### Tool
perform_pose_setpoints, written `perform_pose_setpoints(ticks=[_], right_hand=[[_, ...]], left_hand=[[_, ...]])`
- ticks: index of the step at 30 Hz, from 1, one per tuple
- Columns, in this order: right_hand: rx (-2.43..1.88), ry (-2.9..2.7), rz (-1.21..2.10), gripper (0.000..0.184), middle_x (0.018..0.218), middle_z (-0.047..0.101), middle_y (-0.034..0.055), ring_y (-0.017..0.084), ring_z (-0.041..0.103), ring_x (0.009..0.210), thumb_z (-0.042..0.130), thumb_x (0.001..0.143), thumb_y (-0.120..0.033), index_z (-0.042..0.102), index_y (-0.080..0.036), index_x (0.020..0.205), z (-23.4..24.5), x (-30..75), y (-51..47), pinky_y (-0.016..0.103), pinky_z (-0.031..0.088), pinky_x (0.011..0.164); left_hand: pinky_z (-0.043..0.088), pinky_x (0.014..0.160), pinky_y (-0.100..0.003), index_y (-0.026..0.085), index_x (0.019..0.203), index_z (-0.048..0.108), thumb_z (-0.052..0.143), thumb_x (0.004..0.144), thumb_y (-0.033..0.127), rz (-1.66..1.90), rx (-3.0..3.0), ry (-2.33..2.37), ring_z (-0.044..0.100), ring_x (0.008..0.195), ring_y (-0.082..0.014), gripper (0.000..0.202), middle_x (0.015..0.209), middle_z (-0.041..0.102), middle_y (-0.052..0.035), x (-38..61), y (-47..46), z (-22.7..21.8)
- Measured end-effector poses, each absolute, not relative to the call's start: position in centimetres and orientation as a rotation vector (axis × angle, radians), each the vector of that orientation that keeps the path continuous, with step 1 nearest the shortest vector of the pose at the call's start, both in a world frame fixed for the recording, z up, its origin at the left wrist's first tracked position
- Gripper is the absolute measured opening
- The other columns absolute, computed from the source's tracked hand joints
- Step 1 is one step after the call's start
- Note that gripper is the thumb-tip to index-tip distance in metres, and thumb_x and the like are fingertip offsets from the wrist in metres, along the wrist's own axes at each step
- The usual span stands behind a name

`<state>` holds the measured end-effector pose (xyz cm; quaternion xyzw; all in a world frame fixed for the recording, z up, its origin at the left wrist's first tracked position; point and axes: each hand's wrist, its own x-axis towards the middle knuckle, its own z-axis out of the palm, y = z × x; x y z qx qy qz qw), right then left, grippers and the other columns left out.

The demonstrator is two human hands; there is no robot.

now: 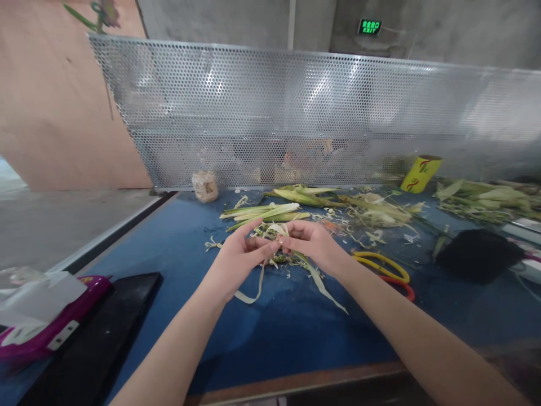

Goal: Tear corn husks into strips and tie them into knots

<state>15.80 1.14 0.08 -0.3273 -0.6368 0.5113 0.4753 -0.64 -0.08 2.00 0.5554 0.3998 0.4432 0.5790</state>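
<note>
A pale green strip of corn husk (318, 280) passes between my two hands, its loose ends hanging down to the left and right. My left hand (242, 252) pinches the strip between thumb and fingers. From the other side, my right hand (313, 241) grips it with thumb and fingertips, which meet those of the left. A small loop of husk shows above the fingertips; its exact shape is hard to make out. Behind the hands lie cut husk pieces (270, 212) and curly scraps on the blue table (253, 344).
Yellow and red scissor-like handles (382, 266) lie beside my right forearm. Farther back are husk piles (486, 197), a yellow tube (421, 173), a clear jar (205, 186) and a perforated metal screen (253, 96). A black tray (97, 332) and purple device (63, 327) sit left; a black object (477, 255) lies right.
</note>
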Motion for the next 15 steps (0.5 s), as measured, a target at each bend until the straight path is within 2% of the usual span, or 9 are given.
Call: perform_pose_setpoints(ticks=[7, 12, 15], right_hand=[[-0.855, -1.602, 1.23, 0.014, 0.061, 0.06, -0.0023, 0.007, 0.053, 0.057, 0.064, 0.072, -0.029, 0.059, -0.016, 0.07, 0.5, 15.84, 1.01, 0.022, 0.041, 0.057], [-0.868, -1.587, 1.227, 0.013, 0.061, 0.061, -0.0014, 0.007, 0.052, 0.055, 0.065, 0.072, -0.028, 0.06, -0.016, 0.071, 0.64, 16.12, 1.06, 0.022, 0.04, 0.056], [-0.857, -1.568, 1.231, 0.013, 0.061, 0.061, -0.0014, 0.007, 0.053, 0.056, 0.065, 0.071, -0.028, 0.06, -0.016, 0.071, 0.6, 16.26, 1.19, 0.022, 0.041, 0.057]], left_hand=[[0.04, 0.061, -0.024, 0.013, 0.127, 0.037, 0.07, 0.064, 0.022, 1.039, 1.419, 0.886, 0.052, 0.059, -0.0087, 0.071, 0.059, 0.059, 0.0043, -0.79, -0.03, 1.76], [0.041, 0.059, -0.021, 0.012, 0.12, 0.042, 0.068, 0.066, 0.021, 1.036, 1.452, 0.909, 0.05, 0.055, -0.0073, 0.061, 0.055, 0.056, 0.006, -0.71, -0.35, 1.99], [0.042, 0.058, -0.021, 0.013, 0.12, 0.042, 0.069, 0.065, 0.022, 1.044, 1.46, 0.923, 0.051, 0.055, -0.0077, 0.062, 0.055, 0.056, 0.0058, -0.56, -0.41, 2.03]])
